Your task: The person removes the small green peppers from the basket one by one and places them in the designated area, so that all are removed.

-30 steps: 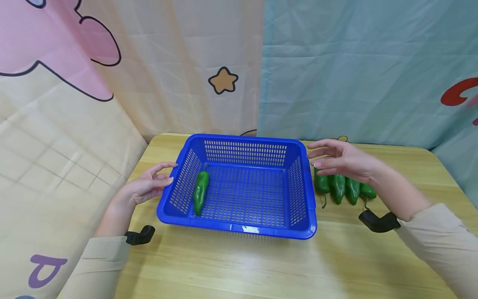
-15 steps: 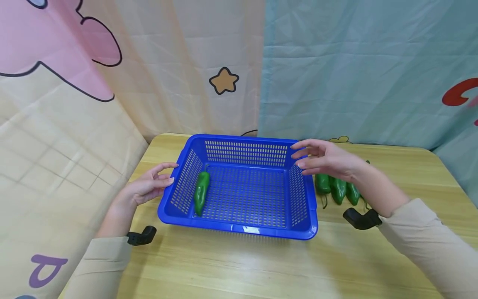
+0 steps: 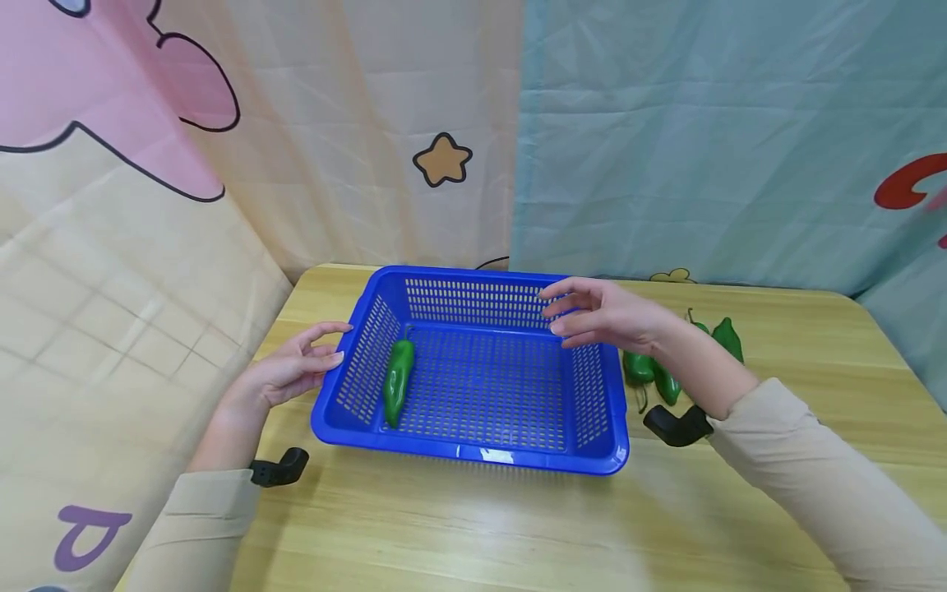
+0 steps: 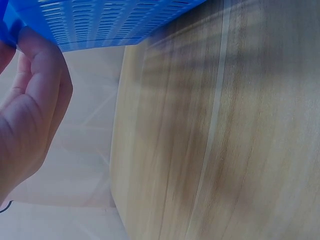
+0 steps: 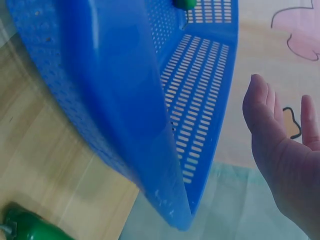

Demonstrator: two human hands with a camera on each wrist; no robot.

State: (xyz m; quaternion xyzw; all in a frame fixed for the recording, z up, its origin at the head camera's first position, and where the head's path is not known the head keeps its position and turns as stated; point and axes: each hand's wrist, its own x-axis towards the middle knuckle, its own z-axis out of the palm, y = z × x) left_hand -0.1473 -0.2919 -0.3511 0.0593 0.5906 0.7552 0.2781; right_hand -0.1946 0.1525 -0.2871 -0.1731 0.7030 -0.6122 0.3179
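Note:
A blue plastic basket (image 3: 473,459) with slotted sides stands on the table. One green pepper (image 3: 399,382) lies inside it along the left part of the floor. At the basket's left rim, my left hand (image 3: 299,366) grips the edge with thumb and fingers; the left wrist view shows the fingers (image 4: 42,60) bent at the rim. My right hand (image 3: 602,314) hovers over the basket's right rear part, holding nothing, its fingers loosely bent and apart. Several more green peppers (image 3: 639,368) lie on the table just right of the basket, partly hidden by my right forearm.
The light wooden table (image 3: 444,534) reaches forward to a printed curtain (image 3: 355,164) at the back and left. Each wrist wears a black camera mount (image 3: 676,426). In the right wrist view a green pepper (image 5: 35,225) shows beside the basket.
My right hand has moved left, from beside the basket's right rim to above its inside, uncovering peppers at the back right. My left hand and the basket have stayed put.

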